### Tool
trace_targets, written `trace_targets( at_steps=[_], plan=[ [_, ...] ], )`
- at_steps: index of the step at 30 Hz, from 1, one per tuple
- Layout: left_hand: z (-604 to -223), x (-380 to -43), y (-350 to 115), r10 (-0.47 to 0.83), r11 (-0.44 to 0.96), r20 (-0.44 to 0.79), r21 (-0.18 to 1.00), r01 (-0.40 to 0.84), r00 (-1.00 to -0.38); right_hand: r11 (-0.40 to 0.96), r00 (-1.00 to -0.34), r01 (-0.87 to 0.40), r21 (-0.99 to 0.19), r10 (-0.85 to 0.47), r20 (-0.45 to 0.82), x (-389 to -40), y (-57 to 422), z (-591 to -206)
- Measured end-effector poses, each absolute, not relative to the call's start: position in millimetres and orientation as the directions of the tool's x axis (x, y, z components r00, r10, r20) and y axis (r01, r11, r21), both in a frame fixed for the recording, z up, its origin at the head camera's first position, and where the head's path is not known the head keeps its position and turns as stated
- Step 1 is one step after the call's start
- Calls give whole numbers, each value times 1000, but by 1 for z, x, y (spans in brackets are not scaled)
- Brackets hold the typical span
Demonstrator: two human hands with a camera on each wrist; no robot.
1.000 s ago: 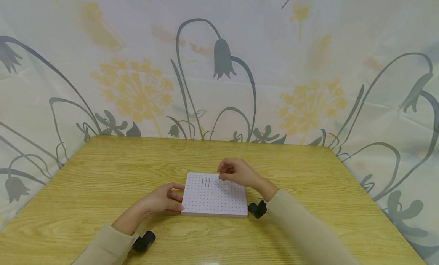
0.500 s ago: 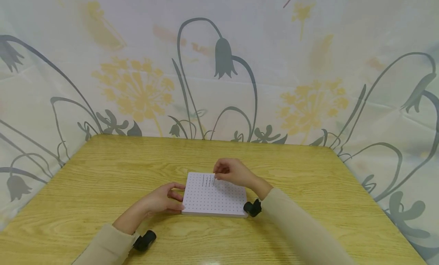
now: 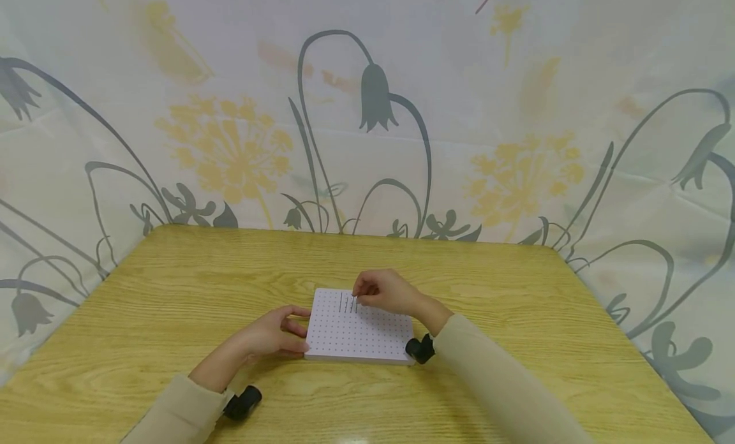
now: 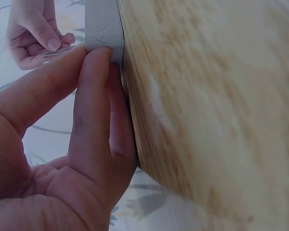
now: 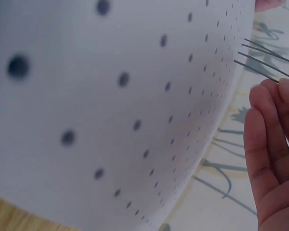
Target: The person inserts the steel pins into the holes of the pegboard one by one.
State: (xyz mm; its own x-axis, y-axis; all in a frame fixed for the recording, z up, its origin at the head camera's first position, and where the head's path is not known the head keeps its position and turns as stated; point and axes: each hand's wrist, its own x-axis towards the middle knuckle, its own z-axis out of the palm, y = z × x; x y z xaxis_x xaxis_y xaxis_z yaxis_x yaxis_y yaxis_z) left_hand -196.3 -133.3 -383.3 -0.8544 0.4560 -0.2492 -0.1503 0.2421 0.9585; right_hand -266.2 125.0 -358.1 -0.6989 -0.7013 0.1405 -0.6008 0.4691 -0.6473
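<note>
Pinching thin rod (image 5: pixel 256 71), right hand (image 3: pixel 387 294) covers its top; foot at white board (image 3: pixel 358 335), seating in hole too small to tell. Three other rods (image 3: pixel 346 303) beside, tops cut off in right wrist view. Left hand (image 3: pixel 268 333), thumb and fingers apart, touches board's left edge.

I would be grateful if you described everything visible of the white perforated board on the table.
The white rectangular board has rounded corners, pale sides and a grid of small dark holes; its material looks like plastic, though I cannot be sure. It lies flat on the yellowish wood-grain table. Slim dark rods stand near its far edge, left of its middle; the bare right hand pinches one. The bare left hand touches its left side.
</note>
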Motion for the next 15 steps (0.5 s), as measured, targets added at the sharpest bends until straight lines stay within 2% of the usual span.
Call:
trace_targets(
  at_steps=[15],
  plan=[
    [-378, -194, -132, 442, 254, -262, 954, -160, -858, 482, -704, -610, -630, -694, 151, -264, 139, -351]
  ],
)
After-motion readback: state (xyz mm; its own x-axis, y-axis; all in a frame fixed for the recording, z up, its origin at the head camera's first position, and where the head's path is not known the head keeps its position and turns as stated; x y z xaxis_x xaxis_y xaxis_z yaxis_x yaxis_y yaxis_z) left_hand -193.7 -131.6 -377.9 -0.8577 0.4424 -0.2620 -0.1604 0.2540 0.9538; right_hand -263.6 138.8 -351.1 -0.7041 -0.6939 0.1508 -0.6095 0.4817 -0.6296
